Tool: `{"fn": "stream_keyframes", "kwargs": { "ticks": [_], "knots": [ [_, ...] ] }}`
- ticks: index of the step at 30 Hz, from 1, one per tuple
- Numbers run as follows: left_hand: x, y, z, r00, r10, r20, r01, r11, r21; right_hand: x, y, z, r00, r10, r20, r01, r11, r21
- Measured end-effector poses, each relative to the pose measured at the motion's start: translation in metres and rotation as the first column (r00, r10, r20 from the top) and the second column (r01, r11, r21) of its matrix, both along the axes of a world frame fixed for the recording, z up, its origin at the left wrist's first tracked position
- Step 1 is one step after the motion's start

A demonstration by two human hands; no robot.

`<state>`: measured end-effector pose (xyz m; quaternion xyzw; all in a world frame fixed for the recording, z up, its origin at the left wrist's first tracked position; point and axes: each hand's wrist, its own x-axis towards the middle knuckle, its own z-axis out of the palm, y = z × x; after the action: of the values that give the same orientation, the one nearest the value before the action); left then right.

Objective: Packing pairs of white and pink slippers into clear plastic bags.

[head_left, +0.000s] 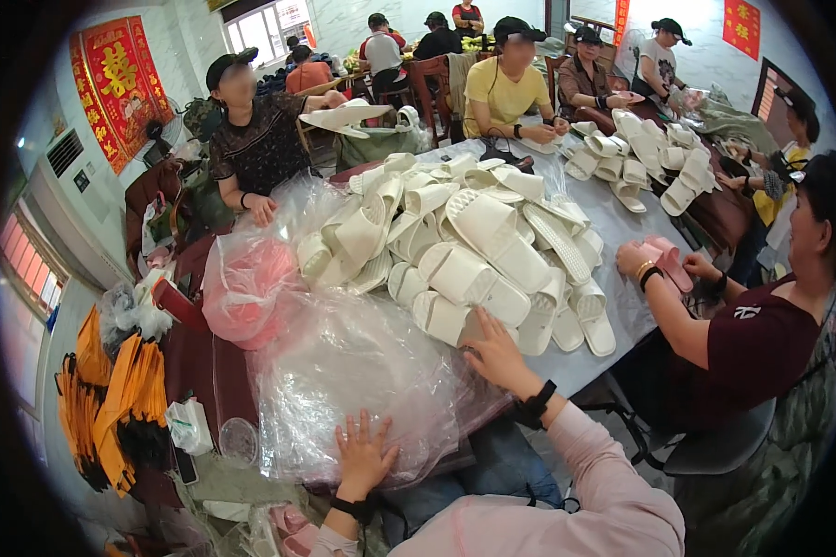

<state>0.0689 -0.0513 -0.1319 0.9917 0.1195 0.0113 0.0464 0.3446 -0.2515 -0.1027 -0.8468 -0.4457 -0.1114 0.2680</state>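
My left hand point(364, 452) lies flat, fingers spread, on a stack of clear plastic bags point(330, 381) at the table's near edge. My right hand point(498, 351) reaches forward to the pile's near side, its fingers stretched out against a white slipper point(439, 318). Its fingers look open; whether the thumb is under the slipper I cannot tell. The heap of white slippers point(492, 227) rises in the middle of the table, soles and straps facing many ways. A pink plastic bag point(249, 292) sits left of the heap, beside the clear bags.
At the right a co-worker point(752, 320) holds a pink slipper point(667, 263). Across the table a person in yellow point(506, 97) and another in dark clothes point(260, 139) handle white pieces. Orange-and-black bundles point(125, 399), a red container point(178, 304) and a clear cup point(239, 439) are at my left.
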Motion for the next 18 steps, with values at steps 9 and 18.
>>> {"fn": "stream_keyframes", "kwargs": {
  "ticks": [9, 18],
  "knots": [
    [0.004, 0.005, 0.014, 0.996, -0.087, -0.032, 0.089, 0.994, 0.064, 0.044, 0.032, -0.012, 0.985, 0.059, 0.165, -0.033, 0.988, -0.153],
    [0.012, 0.015, 0.04, 0.999, -0.022, 0.025, 0.021, 0.999, 0.03, 0.011, 0.031, 0.041, 0.939, 0.266, -0.218, -0.149, 0.885, 0.442]
  ]
}}
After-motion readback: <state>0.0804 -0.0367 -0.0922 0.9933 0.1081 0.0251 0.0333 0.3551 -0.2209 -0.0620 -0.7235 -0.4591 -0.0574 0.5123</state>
